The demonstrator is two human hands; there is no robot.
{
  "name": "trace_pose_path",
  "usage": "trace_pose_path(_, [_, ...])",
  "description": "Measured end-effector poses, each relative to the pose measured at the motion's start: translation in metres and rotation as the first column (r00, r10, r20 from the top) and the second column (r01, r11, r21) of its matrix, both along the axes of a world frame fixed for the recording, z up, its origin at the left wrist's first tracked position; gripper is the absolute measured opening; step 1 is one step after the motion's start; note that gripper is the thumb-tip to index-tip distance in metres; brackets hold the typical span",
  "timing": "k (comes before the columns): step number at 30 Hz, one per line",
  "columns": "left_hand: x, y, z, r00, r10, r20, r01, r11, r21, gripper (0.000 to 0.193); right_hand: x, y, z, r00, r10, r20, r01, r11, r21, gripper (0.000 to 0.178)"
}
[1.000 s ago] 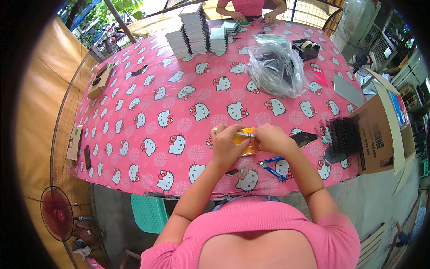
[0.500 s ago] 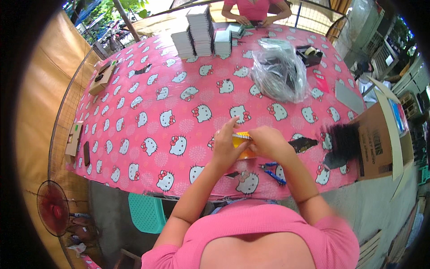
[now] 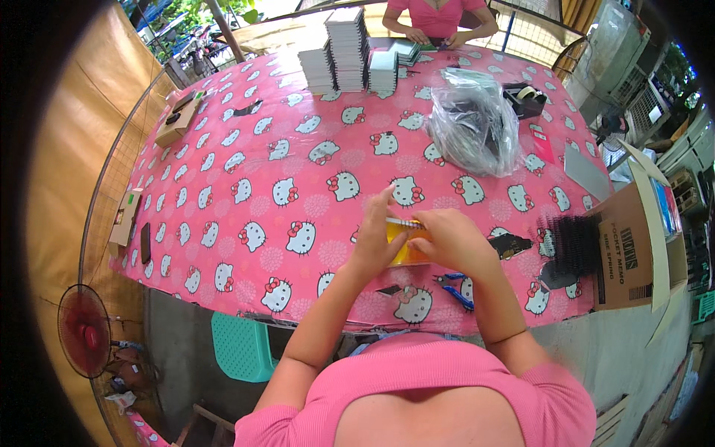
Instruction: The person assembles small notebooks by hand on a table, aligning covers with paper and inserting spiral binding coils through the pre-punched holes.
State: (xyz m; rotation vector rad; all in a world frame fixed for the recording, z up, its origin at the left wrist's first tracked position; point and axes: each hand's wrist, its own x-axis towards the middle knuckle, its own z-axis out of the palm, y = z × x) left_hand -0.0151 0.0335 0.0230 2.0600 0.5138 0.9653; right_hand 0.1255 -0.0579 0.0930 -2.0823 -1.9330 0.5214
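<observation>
Both of my hands are at a small notebook [image 3: 410, 255] with a yellow-orange cover, upright at the near side of the table. My left hand [image 3: 375, 237] grips its left side, thumb across the cover. At its top right, my right hand [image 3: 456, 240] is closed with fingertips against the upper edge, where white page edges show. Whether a wire runs through that edge is hidden by the fingers. Blue-handled cutting pliers [image 3: 457, 292] lie just below my right wrist. A black scrap [image 3: 510, 245] rests to the right of that hand.
A heap of black spiral coils [image 3: 570, 242] lies by an open cardboard box [image 3: 633, 257] on the right. Beyond are a clear plastic bag [image 3: 477, 127], a tape dispenser [image 3: 526, 100] and notebook stacks [image 3: 348, 56]. A co-worker [image 3: 438, 22] sits across the pink-covered table [image 3: 253, 201].
My right fingers have shifted along the notebook's top edge, and the right hand now lies flatter over it. My left hand keeps its hold. The whole view has tilted slightly.
</observation>
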Motion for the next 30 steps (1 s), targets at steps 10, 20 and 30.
trace_pose_path(10, [-0.008, 0.005, -0.030, 0.917, -0.069, 0.393, 0.282, 0.810, -0.515, 0.050, 0.007, 0.032, -0.014, 0.995, 0.101, 0.021, -0.092, 0.962, -0.257, 0.040])
trace_pose_path(20, [-0.014, 0.005, -0.032, 0.953, 0.037, 0.300, 0.163, 0.773, -0.613, 0.029, -0.001, 0.028, -0.002, 1.000, 0.024, 0.018, -0.019, 0.975, -0.223, 0.039])
trace_pose_path(30, [-0.005, 0.006, -0.040, 0.903, 0.026, 0.429, 0.279, 0.724, -0.630, 0.026, -0.012, -0.072, -0.033, 0.953, -0.103, -0.285, 0.238, 0.838, 0.491, 0.048])
